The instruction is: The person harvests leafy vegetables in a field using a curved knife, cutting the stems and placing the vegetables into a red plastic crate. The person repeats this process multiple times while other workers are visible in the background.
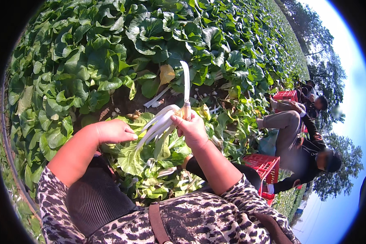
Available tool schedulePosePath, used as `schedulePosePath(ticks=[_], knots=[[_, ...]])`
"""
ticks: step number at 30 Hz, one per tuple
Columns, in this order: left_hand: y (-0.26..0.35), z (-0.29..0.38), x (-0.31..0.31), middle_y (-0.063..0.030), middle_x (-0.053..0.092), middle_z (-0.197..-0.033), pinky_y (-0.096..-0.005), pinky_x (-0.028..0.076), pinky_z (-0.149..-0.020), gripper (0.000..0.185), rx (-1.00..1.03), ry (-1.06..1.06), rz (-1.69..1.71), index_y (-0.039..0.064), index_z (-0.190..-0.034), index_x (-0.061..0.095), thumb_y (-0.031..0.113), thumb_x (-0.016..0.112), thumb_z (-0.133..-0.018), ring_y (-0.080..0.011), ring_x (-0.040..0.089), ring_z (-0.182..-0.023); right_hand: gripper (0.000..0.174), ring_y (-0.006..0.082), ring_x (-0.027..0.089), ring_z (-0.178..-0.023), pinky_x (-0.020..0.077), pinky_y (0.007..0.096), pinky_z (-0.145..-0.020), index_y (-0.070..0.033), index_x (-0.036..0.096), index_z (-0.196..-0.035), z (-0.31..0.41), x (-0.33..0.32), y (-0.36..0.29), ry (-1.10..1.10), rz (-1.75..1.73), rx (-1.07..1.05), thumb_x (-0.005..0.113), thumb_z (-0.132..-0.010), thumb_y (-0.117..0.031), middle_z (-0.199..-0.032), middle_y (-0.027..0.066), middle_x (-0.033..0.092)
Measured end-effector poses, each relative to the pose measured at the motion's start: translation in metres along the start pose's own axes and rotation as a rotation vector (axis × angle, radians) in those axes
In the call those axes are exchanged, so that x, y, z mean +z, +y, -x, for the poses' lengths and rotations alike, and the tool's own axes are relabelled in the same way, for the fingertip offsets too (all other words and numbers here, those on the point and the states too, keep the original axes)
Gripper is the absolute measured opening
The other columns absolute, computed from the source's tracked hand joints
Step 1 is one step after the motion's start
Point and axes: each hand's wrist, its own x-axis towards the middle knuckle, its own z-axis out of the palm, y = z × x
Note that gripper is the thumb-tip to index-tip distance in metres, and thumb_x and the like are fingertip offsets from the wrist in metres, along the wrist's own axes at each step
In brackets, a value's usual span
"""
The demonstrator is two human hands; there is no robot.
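Note:
My right hand is closed round the handle of a knife, whose blade points up and away from me. The base of a leafy green plant with white stalks is at the same hand, against the thumb, and its leaves hang down to the left. Left of those stalks is my left hand, its fingers curled and the fingertips near a leaf; whether it holds anything cannot be told. Under both hands lie loose green leaves and pale stalks.
Dense rows of leafy greens grow ahead. A yellowed leaf stands near the bare soil. At the right are red plastic crates and several people, one seated person close by. A dark hose runs along the left.

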Motion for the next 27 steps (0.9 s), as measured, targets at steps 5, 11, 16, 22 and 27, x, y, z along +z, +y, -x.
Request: schedulePosePath(ticks=[5,11,16,22,27], knots=[[0.029,0.018,0.004,-0.0162,0.062,-0.121,-0.0354,0.046,-0.099,0.075,0.356,0.546,0.005,-0.001,-0.127,0.056,0.034,0.085,-0.068,-0.0278,0.059,-0.113,0.018,0.0043,0.05,-0.05,0.0413,0.0205,-0.042,-0.004,0.062,-0.093,0.022,0.023,-0.004,-0.065,-0.016,0.043,0.075,-0.085,-0.014,-0.071,-0.0013,0.06],[-0.023,-0.038,0.05,-0.003,0.069,-0.087,-0.0271,0.052,-0.079,0.022,0.028,0.173,0.668,0.003,-0.107,0.07,0.019,0.062,-0.093,-0.0129,0.064,-0.08,0.02,0.0092,0.054,-0.054,0.0459,0.0252,-0.05,-0.002,0.062,-0.096,0.008,0.042,0.009,-0.065,0.095,0.072,0.073,-0.085,-0.016,-0.068,0.0012,0.06],[-0.063,-0.052,0.049,-0.0031,0.065,-0.089,-0.0272,0.054,-0.062,0.019,-0.087,0.287,0.731,0.002,-0.108,0.065,0.011,0.059,-0.093,-0.0103,0.061,-0.073,0.045,0.0342,0.063,-0.099,0.0534,0.0399,-0.081,-0.005,0.057,-0.121,-0.023,-0.002,0.027,0.285,1.4,-0.422,0.07,-0.081,-0.023,-0.128,0.0143,0.059],[-0.118,-0.059,0.078,-0.0063,0.059,-0.084,-0.042,0.057,-0.062,0.034,-0.362,-0.243,0.283,0.005,-0.115,0.062,0.029,0.056,-0.092,-0.0192,0.061,-0.076,0.033,0.0367,0.062,-0.083,0.0507,0.0424,-0.076,-0.005,0.063,-0.101,0.004,0.05,0.079,-0.187,0.9,-0.06,0.077,-0.076,-0.021,-0.089,0.0158,0.065],[-0.187,-0.05,0.124,-0.0137,0.069,-0.104,-0.039,0.059,-0.071,0.033,-0.542,-0.598,0.063,0.0,-0.112,0.065,0.024,0.06,-0.091,-0.0239,0.067,-0.086,0.045,0.0348,0.058,-0.106,0.0461,0.0411,-0.092,-0.005,0.06,-0.112,0.017,0.084,0.158,-0.514,0.731,-0.335,0.077,-0.071,-0.012,-0.102,0.0166,0.064]])
